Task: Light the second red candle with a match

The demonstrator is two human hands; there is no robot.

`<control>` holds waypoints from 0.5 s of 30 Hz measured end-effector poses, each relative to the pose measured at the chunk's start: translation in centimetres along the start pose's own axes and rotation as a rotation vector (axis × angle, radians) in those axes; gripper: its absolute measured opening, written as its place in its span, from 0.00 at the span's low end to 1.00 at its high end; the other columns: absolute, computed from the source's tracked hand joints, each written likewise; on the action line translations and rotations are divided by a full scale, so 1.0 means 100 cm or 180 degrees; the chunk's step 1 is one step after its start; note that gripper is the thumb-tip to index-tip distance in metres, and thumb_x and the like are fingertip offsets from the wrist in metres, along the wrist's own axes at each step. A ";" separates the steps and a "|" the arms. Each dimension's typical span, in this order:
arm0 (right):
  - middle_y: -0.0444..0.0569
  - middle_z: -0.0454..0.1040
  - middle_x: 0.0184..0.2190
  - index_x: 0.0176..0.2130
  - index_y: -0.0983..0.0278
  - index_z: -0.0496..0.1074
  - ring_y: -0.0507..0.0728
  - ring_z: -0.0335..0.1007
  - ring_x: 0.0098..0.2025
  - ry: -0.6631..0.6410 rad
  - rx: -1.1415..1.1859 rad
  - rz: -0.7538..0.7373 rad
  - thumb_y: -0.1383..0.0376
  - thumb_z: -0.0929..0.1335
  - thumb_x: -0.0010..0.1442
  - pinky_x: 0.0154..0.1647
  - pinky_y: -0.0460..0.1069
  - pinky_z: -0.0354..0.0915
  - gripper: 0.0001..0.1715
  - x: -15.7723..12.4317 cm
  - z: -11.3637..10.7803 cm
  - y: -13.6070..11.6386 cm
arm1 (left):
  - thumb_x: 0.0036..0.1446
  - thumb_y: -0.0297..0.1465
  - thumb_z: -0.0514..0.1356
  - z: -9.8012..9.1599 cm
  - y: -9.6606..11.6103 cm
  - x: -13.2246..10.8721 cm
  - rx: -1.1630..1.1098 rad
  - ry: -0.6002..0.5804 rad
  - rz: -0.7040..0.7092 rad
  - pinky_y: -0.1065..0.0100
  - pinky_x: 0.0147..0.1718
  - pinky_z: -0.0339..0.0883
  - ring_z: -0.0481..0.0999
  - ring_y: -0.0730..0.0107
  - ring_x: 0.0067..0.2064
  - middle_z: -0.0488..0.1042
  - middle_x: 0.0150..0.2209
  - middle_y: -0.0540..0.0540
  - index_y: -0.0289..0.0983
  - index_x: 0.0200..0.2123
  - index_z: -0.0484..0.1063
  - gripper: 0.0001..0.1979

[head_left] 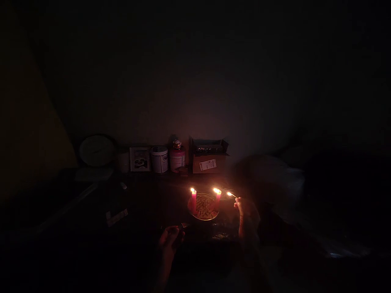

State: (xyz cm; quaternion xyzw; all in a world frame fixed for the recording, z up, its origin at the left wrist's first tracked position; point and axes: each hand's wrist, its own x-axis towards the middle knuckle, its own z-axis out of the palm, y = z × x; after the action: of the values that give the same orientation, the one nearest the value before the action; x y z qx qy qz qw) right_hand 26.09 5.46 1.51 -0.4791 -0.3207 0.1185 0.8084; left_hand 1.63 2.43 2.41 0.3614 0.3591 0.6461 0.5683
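My right hand (241, 205) pinches a burning match (234, 196), its flame just right of the nearer-right candle. Two lit red candles stand upright at the left and right sides of a round dish: the left candle (194, 201) and the right candle (218, 196). The dish (204, 219) has a thin bright rim and holds a grainy, brownish filling. In front of the dish, to the left, my left hand (171, 235) is closed around a small dark box (181, 228), which looks like a matchbox. Darkness hides much of both hands.
Along the wall stand an open cardboard box (201, 165), a pink-lidded tub (177, 159), a white tub (159, 160), a framed picture (140, 159) and a round pale object (96, 150). A small strip (117, 217) lies left on the dark table. Pale plastic-like material (284, 183) is at right.
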 end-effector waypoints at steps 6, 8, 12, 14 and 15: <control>0.49 0.77 0.31 0.36 0.67 0.74 0.57 0.73 0.33 0.0161 0.0157 0.0303 0.52 0.67 0.53 0.35 0.50 0.68 0.20 0.023 -0.019 0.014 | 0.25 0.36 0.75 0.001 -0.006 0.004 0.0074 0.0125 -0.0062 0.73 0.24 0.70 0.77 0.71 0.25 0.80 0.24 0.47 0.33 0.26 0.72 0.23; 0.51 0.77 0.32 0.36 0.67 0.74 0.57 0.72 0.33 0.0147 0.0169 0.0398 0.52 0.68 0.50 0.34 0.50 0.68 0.22 0.030 -0.018 0.023 | 0.26 0.37 0.75 0.001 -0.008 0.004 0.0107 0.0092 -0.0091 0.72 0.26 0.70 0.78 0.70 0.26 0.79 0.24 0.48 0.34 0.26 0.72 0.23; 0.54 0.77 0.30 0.34 0.69 0.74 0.58 0.72 0.31 0.0030 0.0158 0.0455 0.49 0.68 0.45 0.33 0.51 0.68 0.26 0.045 -0.009 0.048 | 0.28 0.35 0.74 0.000 -0.011 0.004 0.0219 0.0071 -0.0157 0.70 0.28 0.70 0.78 0.69 0.27 0.79 0.24 0.49 0.34 0.27 0.72 0.21; 0.53 0.77 0.27 0.32 0.69 0.74 0.58 0.71 0.30 -0.0077 0.0107 0.0443 0.49 0.67 0.45 0.31 0.51 0.67 0.26 0.052 -0.003 0.058 | 0.27 0.37 0.74 -0.001 -0.011 0.004 0.0303 0.0084 -0.0189 0.70 0.27 0.69 0.77 0.69 0.26 0.78 0.23 0.49 0.34 0.26 0.72 0.22; 0.53 0.76 0.27 0.32 0.69 0.75 0.57 0.71 0.29 -0.0132 0.0072 0.0431 0.49 0.67 0.45 0.31 0.50 0.67 0.26 0.055 0.000 0.062 | 0.27 0.38 0.74 -0.001 -0.011 0.004 0.0340 0.0072 -0.0208 0.70 0.28 0.69 0.77 0.68 0.27 0.78 0.24 0.48 0.34 0.27 0.72 0.22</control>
State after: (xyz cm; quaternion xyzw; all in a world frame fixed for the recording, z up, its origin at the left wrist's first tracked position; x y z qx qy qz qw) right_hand 31.01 11.37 -1.56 -0.4880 -0.3028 0.1864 0.7971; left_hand 2.03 2.91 1.43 0.3719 0.4111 0.6112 0.5649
